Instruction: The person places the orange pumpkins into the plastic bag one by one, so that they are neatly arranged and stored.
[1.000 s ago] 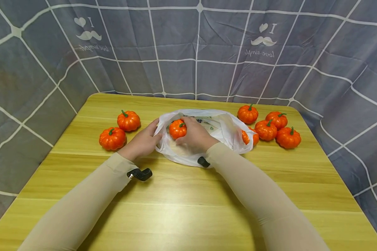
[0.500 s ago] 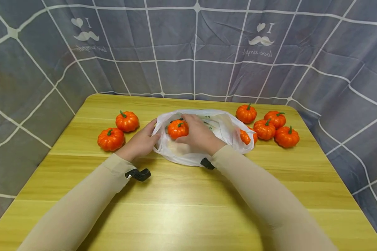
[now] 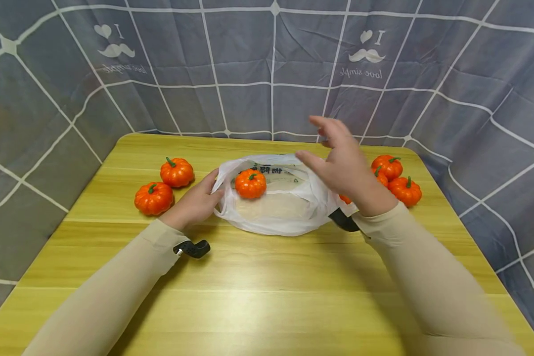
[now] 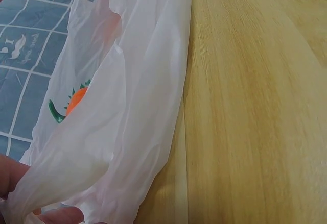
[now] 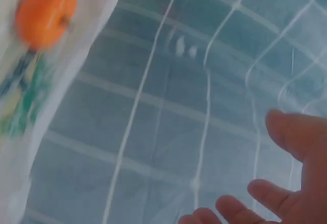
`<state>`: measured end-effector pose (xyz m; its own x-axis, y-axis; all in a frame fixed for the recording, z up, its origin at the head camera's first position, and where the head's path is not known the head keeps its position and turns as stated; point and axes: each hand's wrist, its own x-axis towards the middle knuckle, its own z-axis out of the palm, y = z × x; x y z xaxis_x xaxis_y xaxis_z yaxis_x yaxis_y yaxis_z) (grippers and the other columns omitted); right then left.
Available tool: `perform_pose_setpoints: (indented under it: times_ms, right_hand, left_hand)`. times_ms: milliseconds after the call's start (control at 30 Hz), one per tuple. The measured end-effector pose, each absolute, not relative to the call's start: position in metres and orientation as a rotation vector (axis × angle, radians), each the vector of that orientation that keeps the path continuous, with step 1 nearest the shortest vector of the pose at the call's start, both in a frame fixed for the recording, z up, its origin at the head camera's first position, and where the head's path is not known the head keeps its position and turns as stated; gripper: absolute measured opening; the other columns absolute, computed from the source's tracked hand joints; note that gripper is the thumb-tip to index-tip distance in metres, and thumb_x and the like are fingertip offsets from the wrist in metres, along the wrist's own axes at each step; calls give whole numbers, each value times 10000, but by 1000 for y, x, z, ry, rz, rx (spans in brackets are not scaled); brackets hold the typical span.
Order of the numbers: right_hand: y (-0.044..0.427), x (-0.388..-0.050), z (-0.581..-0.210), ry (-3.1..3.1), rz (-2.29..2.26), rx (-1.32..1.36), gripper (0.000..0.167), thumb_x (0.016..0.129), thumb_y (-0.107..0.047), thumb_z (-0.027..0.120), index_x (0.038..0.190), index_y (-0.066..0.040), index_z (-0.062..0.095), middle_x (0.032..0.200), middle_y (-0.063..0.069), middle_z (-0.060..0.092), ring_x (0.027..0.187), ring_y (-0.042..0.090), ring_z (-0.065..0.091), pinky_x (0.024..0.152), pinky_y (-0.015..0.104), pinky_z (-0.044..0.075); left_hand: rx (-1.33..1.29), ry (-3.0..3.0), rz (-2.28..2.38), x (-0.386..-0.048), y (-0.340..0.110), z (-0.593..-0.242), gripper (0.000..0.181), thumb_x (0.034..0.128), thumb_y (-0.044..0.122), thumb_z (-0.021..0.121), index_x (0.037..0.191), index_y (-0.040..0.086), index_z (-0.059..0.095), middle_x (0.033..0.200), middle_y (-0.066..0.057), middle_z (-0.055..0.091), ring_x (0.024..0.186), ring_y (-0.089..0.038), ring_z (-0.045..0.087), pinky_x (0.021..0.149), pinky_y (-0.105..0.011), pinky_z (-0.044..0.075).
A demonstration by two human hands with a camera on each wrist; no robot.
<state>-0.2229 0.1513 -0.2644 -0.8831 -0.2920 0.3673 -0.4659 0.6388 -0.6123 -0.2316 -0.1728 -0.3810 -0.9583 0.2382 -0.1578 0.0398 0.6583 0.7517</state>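
Fingers of the left hand [image 3: 195,203] pinch the rim of the white plastic bag [image 3: 271,226], apparently to keep its mouth spread; one orange pumpkin [image 3: 250,184] lies inside. The right hand [image 3: 346,165], fingers parted, hangs free, holding nothing.

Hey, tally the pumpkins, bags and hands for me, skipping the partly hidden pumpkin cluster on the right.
Pumpkins: 3, two left of the bag and one inside
Bag: 1
Left hand and right hand: 2
Total: 6
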Motion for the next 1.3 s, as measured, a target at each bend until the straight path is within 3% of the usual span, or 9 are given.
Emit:
perform_pose_setpoints:
  times_ms: [167,333,700,800,900,1033,1167,1233,1300]
  right_hand:
    - [196,-231,-263,-2637,1092,447,586,1054,-191,628,1585,-50,426,1601,182,443,1417,403,461,1186,568,414]
    - [231,-249,-282,-2800,1044,270,601,1089,-228,548,1626,-53,344,1647,208,380,1479,441,399,1221,601,360]
    - [270,-269,-337,-3066,951,176,789,1066,-384,594,1682,-82,204,1704,228,285,1470,520,379,1199,690,328]
    - [272,-270,-347,-3091,942,213,801,1058,-371,621,1671,-47,220,1700,243,290,1515,509,331,1216,691,298]
    - [274,-272,-355,-3113,948,248,813,1022,-250,674,1661,-17,231,1688,270,295,1543,508,286,1232,690,268]
    - [276,-270,-365,-3139,952,281,825,970,-143,665,1660,-13,232,1616,295,385,1422,494,432,1199,676,343]
    - [277,-267,-376,-3143,947,298,869,987,-328,718,1654,-19,254,1403,280,543,1215,434,552,1121,627,447]
    - [277,-266,-380,-3148,943,312,908,973,-385,741,1653,-24,260,1391,274,557,1240,441,556,1130,627,439]
    - [277,-265,-384,-3146,949,329,881,971,-357,742,1648,-32,279,1490,267,514,1350,459,511,1183,641,388]
  left_hand:
    - [236,2639,1189,-231,-173,-380,667,1125,256,438,1710,258,119,1693,-148,361,1530,-392,378,1283,-612,228]
    - [242,2644,1178,-231,-174,-380,662,1127,264,435,1710,254,121,1699,-140,353,1540,-388,366,1287,-605,225]
    - [237,2643,1191,-230,-172,-378,663,1124,237,436,1710,248,127,1688,-148,369,1524,-389,387,1282,-608,234]
    - [221,2640,1192,-229,-172,-378,662,1123,237,438,1710,253,132,1684,-148,378,1514,-392,398,1279,-612,237]
    - [220,2644,1183,-229,-171,-377,662,1123,234,439,1710,246,134,1686,-151,373,1522,-398,388,1280,-617,230]
    - [221,2643,1184,-229,-171,-377,665,1123,231,441,1710,238,129,1696,-150,355,1542,-399,360,1286,-617,215]
    - [214,2635,1188,-230,-171,-377,671,1124,232,439,1712,243,116,1708,-143,335,1561,-395,332,1291,-612,204]
    - [215,2632,1190,-230,-170,-377,671,1125,232,437,1712,245,113,1709,-143,333,1563,-394,329,1292,-610,204]
    - [218,2631,1189,-230,-170,-377,670,1126,236,435,1712,243,111,1711,-143,330,1565,-392,326,1293,-607,204]
